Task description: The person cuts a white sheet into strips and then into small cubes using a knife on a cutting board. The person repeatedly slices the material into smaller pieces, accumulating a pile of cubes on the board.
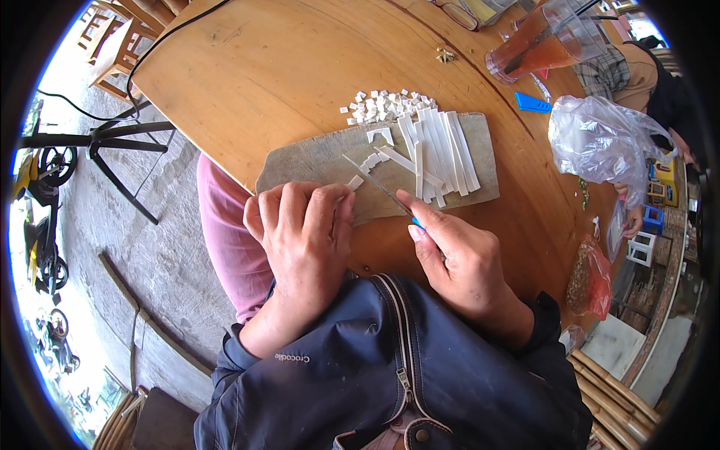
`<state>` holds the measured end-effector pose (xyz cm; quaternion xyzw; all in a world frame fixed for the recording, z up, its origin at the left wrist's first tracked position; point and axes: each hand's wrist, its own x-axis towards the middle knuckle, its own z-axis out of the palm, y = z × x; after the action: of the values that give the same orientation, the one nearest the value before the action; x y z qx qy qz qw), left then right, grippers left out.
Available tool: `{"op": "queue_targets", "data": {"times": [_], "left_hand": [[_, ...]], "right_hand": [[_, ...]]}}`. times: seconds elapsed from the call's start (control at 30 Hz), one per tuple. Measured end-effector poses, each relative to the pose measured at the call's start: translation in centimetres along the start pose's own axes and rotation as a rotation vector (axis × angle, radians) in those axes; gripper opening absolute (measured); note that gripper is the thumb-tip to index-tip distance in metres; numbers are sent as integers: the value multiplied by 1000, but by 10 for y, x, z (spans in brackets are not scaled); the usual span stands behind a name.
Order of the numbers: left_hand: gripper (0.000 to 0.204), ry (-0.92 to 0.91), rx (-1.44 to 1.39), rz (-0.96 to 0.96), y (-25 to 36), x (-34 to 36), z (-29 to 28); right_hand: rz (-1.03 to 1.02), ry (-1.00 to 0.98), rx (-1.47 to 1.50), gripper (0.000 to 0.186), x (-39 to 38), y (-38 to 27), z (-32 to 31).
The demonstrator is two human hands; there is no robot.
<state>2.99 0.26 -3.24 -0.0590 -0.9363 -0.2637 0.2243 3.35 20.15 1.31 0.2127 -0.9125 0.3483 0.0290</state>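
Note:
My right hand (469,255) is closed round a thin-bladed knife (379,185), with a bit of blue showing at its handle. The blade points up and left over a grey-brown cutting board (300,161). Beside the blade tip, my left hand (300,232) has its fingers curled at the board's near edge, pinching a short white strip (355,181). Small cut pieces (371,162) lie just past the blade. Long white strips (442,154) are spread side by side on the board's right part. A heap of small white cubes (386,106) sits beyond the far edge.
On the wooden table (277,67) stand a glass of reddish-brown drink (536,52) and a clear plastic bag (596,142), with a blue cutter (532,102) nearby. A red-and-clear bag (589,277) is at the right edge. Another person's hand (632,222) shows at far right. A black metal stand (97,142) is left.

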Motion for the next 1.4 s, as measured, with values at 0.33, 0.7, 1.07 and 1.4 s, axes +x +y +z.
{"op": "queue_targets", "data": {"times": [0.33,0.7,1.07,1.4], "left_hand": [[18,-10,9,-6,1,0,-2],[17,-4,-3,19,-2,0,-2],[24,117,-376,250,-30,-4,-44],[44,461,-786,100,-78,67,-99]], "right_hand": [[-33,43,25,47,0,2,2],[-29,78,48,37,2,7,2],[-161,281,97,48,9,28,18],[-113,255,128,42,5,33,24]]}}
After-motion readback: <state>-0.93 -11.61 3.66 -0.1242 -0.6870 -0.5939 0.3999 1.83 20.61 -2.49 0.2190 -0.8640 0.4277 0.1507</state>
